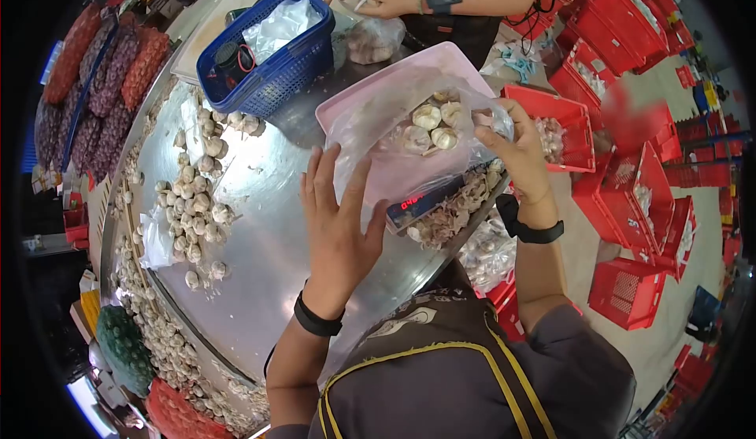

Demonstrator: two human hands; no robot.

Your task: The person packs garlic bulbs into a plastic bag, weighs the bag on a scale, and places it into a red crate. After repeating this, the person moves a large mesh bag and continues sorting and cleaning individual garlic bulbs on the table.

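Observation:
A clear plastic bag (370, 136) with several garlic bulbs (431, 124) inside lies over a pink tray (441, 61). My right hand (520, 155) grips the bag's right end, thumb and fingers closed on the plastic near a bulb. At the bag's left side, my left hand (339, 222) is open with fingers spread, fingertips right at the plastic. Below the tray shows a scale (425, 203) with a lit red display, partly covered by the bag. Garlic skins and scraps (453, 214) lie heaped beside the scale along the table edge.
A blue basket (268, 85) stands on the metal table (268, 258). Loose garlic bulbs (189, 211) and a white plastic bag (157, 238) lie at left. Across the table, a co-worker's hands (386, 2) handle a plastic bag. Red crates (630, 297) crowd the floor at right.

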